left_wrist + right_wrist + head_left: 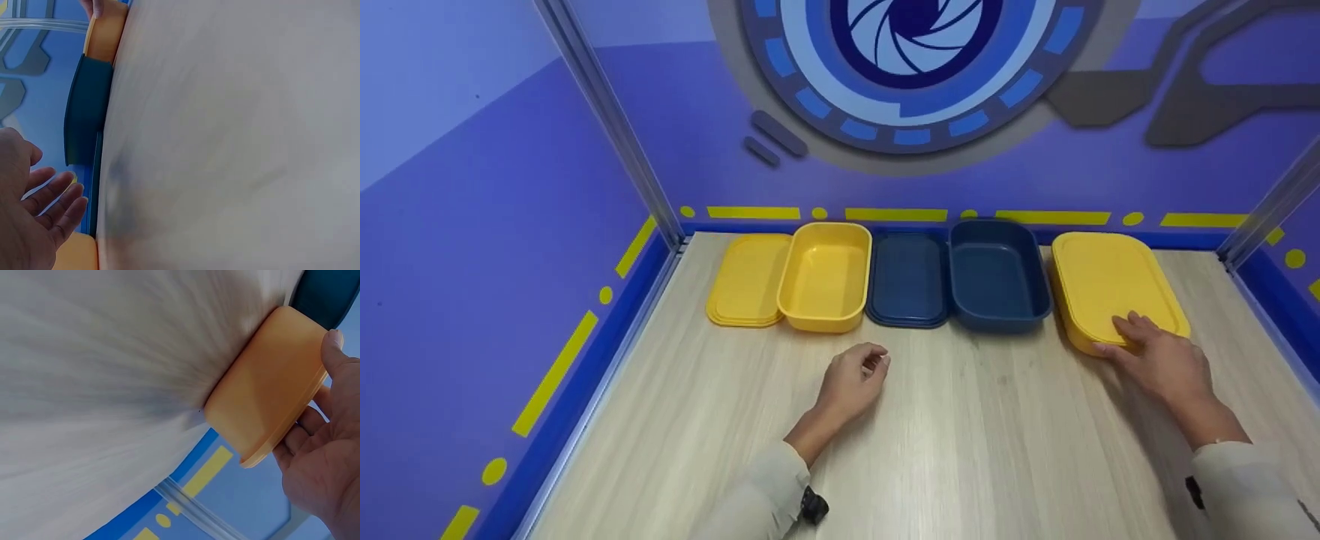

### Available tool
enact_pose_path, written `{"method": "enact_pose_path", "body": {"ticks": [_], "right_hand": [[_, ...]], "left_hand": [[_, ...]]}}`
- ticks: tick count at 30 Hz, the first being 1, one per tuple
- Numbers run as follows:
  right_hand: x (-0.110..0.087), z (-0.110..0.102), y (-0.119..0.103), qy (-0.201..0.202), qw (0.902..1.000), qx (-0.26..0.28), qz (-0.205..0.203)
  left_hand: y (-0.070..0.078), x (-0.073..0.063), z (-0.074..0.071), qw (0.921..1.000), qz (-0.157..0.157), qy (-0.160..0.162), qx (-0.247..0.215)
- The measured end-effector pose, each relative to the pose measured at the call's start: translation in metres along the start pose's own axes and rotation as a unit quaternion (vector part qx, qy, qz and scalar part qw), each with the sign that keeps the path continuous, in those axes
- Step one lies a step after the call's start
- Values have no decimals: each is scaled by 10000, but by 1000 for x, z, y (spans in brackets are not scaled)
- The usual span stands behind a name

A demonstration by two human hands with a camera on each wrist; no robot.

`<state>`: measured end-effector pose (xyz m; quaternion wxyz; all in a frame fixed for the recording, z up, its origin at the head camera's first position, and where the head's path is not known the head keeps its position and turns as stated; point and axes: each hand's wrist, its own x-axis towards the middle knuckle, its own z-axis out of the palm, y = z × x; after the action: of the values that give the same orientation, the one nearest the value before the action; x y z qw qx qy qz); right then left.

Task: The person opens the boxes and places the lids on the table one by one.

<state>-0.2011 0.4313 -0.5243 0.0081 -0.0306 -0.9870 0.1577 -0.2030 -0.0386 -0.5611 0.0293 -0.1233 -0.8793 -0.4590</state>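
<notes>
In the head view a yellow lidded food container (1114, 285) stands at the right end of a row. My right hand (1166, 367) rests on its near edge, fingers on the lid and thumb by the front rim. From the right wrist view, the thumb (333, 346) touches the rim, while the other fingers lie against the lid, partly hidden. My left hand (853, 381) is loosely curled over the table in front of the row, holding nothing. Nearest to it are an open yellow container (826, 274) and a dark blue lid (908, 281).
An open dark blue container (999, 277) stands between the blue lid and the lidded yellow container. A yellow lid (748, 281) lies at the row's left end. The row sits along the back wall (885, 184) of the wooden table (960, 450), with a side wall (472, 262) at left.
</notes>
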Motion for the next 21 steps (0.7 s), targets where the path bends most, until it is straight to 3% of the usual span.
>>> {"method": "enact_pose_path", "body": {"ticks": [6,9,14,17,21], "right_hand": [[0,-1,-3,-63,9999,-125,12],[-3,-2,-3,-108,9998,-170,68],[-5,-2,-9,-202,9996,-96,197],[-5,-2,-10,-162,9997,-96,149],[-6,-2,-9,-109,9999,-70,98]], "left_hand": [[17,-3,19,9991,87,-340,-247],[33,1,38,9971,288,-587,-385],[66,14,77,9908,625,-1097,-493],[87,25,105,9851,834,-1470,-324],[109,38,140,9786,844,-1877,-60]]}}
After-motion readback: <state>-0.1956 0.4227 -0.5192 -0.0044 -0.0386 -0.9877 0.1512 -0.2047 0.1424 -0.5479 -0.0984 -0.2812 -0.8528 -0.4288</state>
